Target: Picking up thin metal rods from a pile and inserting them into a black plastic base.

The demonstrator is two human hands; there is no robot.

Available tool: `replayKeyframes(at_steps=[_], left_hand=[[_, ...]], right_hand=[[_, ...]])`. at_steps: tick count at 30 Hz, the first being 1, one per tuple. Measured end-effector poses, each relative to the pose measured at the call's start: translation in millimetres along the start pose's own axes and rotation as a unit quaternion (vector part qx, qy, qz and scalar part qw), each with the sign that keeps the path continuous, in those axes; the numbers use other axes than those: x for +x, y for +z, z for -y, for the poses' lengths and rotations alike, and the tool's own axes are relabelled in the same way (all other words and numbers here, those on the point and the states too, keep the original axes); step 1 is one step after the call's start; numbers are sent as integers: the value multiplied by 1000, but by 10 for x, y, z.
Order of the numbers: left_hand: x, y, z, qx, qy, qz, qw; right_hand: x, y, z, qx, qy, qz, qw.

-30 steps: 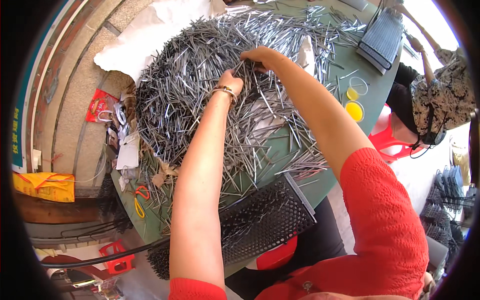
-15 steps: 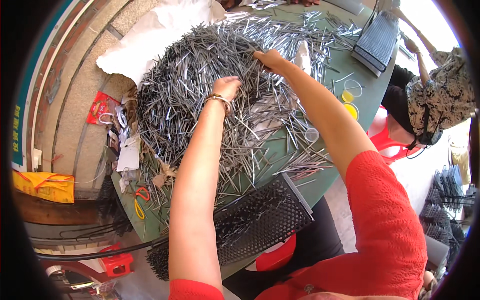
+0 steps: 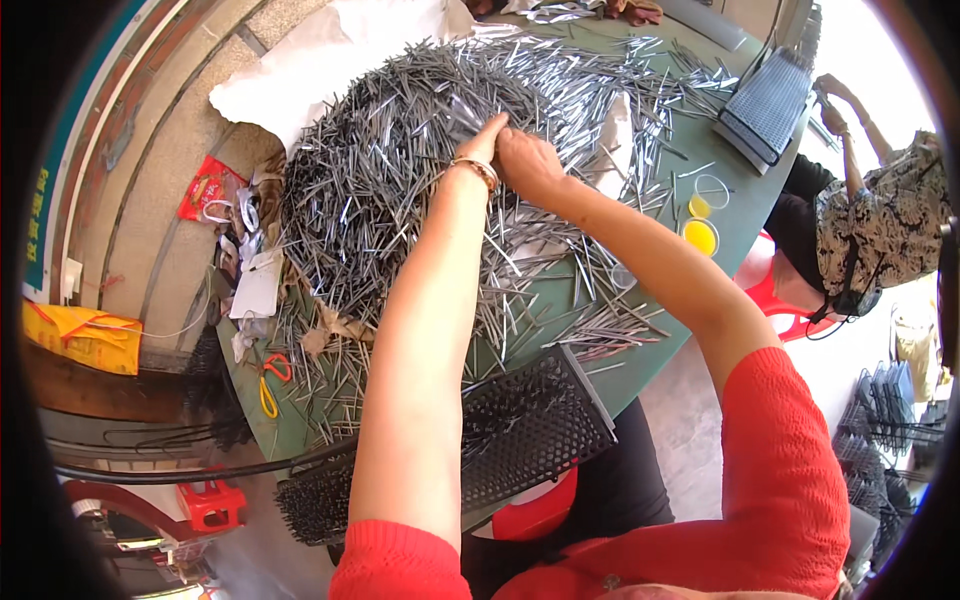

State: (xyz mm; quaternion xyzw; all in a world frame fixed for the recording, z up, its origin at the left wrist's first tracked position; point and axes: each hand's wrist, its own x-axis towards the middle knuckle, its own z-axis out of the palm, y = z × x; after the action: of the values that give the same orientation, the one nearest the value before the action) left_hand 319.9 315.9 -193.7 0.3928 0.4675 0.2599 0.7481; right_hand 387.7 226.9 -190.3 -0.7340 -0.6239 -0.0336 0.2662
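Observation:
A large heap of thin dark grey strips [image 3: 380, 170], some shiny like metal, covers much of the green table [image 3: 690, 150]. Over its middle, my two hands meet. My left hand [image 3: 483, 143], with a bracelet at the wrist, looks closed, and a shiny bunch of strips [image 3: 463, 118] shows just beyond it. Against it rests my right hand [image 3: 528, 162], its fingers curled; what they hold is hidden. Close to my body lies a long black perforated rack [image 3: 520, 430], with strips standing in many of its holes.
Orange-and-yellow scissors [image 3: 270, 383] lie at the table's near left edge. Small cups of yellow stuff [image 3: 700, 237] stand on the right. Another perforated rack [image 3: 768, 110] is at the far right, near a seated co-worker [image 3: 880, 210]. White sheeting [image 3: 310, 70] spreads behind the heap.
My right hand has come back from the heap's far right side to my left hand. The left has moved slightly up and right, and the two now touch.

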Motion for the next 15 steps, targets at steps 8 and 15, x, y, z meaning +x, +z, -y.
replayKeyframes(at_steps=[8, 15], left_hand=[[-205, -441, 157, -93, 8, -1, 996], [-732, -690, 55, -7, 68, 89, 994]], right_hand=[[-228, -398, 174, 93, -144, 195, 966], [-513, -717, 122, 226, -123, 120, 959]])
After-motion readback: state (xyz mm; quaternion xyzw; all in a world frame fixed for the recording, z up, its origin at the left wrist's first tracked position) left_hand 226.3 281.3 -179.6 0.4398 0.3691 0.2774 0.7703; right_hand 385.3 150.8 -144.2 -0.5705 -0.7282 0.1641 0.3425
